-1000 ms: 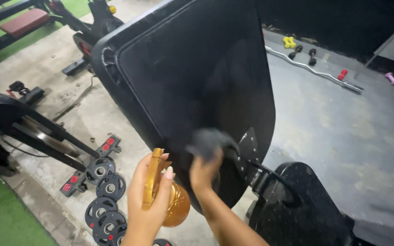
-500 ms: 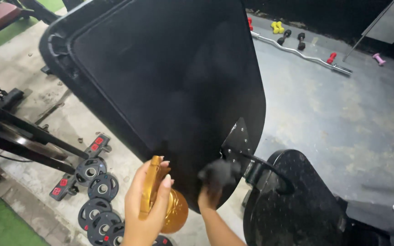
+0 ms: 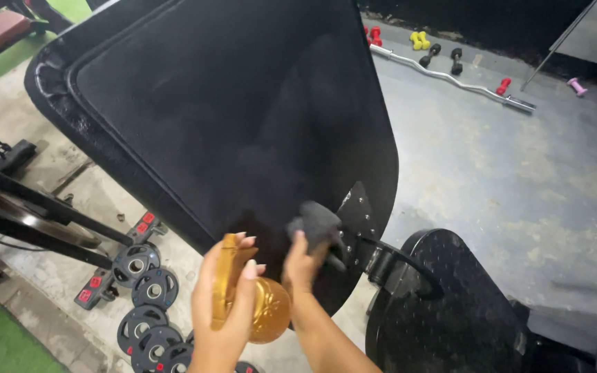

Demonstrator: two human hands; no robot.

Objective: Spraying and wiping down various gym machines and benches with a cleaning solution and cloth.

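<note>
A large black padded bench pad tilts across the middle of the view. My right hand presses a dark grey cloth against the pad's lower end, beside a black metal bracket with bolts. My left hand holds an amber spray bottle by its gold trigger head, just left of the right hand and below the pad's edge.
A second round black pad sits lower right. Several black weight plates lie on the floor lower left by a black machine frame. A curl bar and small coloured dumbbells lie on the grey floor at the back.
My right hand has lifted the cloth up and left along the pad's lower edge after dipping lower. The view shifted slightly, and the spray bottle stayed in place.
</note>
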